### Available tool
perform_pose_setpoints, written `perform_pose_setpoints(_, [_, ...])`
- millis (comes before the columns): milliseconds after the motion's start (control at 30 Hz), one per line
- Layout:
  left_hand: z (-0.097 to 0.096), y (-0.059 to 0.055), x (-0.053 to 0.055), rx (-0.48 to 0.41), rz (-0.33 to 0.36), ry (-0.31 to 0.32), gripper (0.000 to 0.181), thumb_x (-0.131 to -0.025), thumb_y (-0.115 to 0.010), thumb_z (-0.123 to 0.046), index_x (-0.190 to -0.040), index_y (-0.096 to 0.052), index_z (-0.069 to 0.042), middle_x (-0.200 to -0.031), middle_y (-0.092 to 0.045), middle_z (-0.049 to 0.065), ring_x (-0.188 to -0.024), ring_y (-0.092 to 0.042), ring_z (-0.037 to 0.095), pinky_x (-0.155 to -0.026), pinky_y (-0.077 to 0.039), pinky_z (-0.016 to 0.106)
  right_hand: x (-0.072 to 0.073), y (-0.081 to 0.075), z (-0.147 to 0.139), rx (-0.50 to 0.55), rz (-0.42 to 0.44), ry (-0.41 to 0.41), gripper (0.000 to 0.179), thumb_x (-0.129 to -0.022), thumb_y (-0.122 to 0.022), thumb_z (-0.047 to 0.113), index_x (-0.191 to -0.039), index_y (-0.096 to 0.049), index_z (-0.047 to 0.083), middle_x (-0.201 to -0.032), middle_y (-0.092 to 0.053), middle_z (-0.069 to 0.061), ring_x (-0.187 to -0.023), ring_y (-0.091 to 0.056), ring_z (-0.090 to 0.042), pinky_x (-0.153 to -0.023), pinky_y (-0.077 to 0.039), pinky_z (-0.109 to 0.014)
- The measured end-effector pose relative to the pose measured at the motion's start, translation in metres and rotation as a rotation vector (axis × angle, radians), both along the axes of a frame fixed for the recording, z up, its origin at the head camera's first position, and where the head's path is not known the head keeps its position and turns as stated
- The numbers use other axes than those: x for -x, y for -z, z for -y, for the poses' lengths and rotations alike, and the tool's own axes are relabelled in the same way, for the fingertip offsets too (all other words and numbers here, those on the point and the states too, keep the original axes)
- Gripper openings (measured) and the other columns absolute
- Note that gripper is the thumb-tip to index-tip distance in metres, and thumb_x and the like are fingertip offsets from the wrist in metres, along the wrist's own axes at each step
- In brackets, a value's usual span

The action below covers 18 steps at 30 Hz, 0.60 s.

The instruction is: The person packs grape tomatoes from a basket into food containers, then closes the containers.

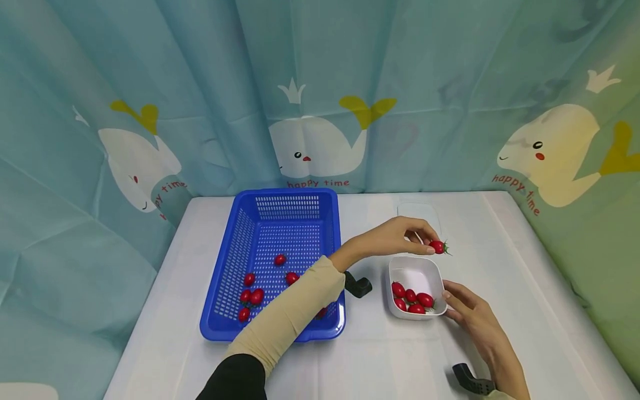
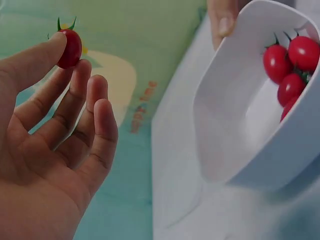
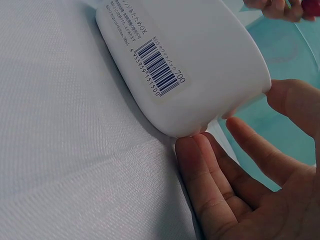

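Note:
My left hand point(image 1: 400, 238) pinches a red cherry tomato point(image 1: 439, 246) with a green stem between thumb and fingertips, above the far edge of the white container point(image 1: 414, 271). In the left wrist view that tomato point(image 2: 71, 49) sits at the thumb tip, the other fingers loosely bent. My right hand point(image 1: 470, 314) grips the container's near right corner, thumb at the rim and fingers against the outer wall. Several cherry tomatoes point(image 1: 425, 300) lie inside, gathered at its near end. A barcode label point(image 3: 159, 67) shows on the container's side in the right wrist view.
A blue perforated basket point(image 1: 286, 200) stands to the left with several cherry tomatoes point(image 1: 256, 296) in it; my left forearm crosses over its near right part. A clear flat lid point(image 1: 419, 211) lies on the white table behind the container. A patterned curtain point(image 1: 320, 66) hangs behind the table.

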<state>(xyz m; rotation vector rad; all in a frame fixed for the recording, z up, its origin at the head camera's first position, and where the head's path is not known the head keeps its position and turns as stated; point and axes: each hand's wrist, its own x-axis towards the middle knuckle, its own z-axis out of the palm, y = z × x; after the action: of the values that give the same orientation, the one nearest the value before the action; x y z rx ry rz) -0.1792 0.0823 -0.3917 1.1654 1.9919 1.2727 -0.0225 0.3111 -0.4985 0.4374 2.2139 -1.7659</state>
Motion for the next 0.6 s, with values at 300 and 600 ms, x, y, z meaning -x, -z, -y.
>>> perform_pose_setpoints(300, [-0.015, 0.025, -0.001, 0.101, 0.006, 0.033, 0.026, -0.098, -0.074, -0.022, -0.122, -0.071, -0.011, -0.11, -0.069, 0.002, -0.094, -0.065, 0.004, -0.085, -0.052, 0.012, 0.0, -0.001, 0.002, 0.031, -0.034, -0.003, 0.063, -0.107, -0.059, 0.033, -0.155, -0.04, -0.004, -0.127, -0.056, 0.018, -0.106, -0.063, 0.009, -0.088, -0.057, -0.016])
perform_pose_setpoints(600, [-0.019, 0.039, -0.001, 0.212, -0.06, 0.062, 0.022, -0.097, -0.075, -0.023, -0.117, -0.072, -0.013, -0.102, -0.07, 0.0, -0.09, -0.066, 0.005, -0.077, -0.051, 0.012, -0.001, -0.002, -0.001, 0.016, -0.017, -0.005, 0.064, -0.107, -0.059, 0.034, -0.156, -0.04, -0.003, -0.149, -0.049, -0.009, -0.107, -0.06, 0.011, -0.089, -0.056, -0.015])
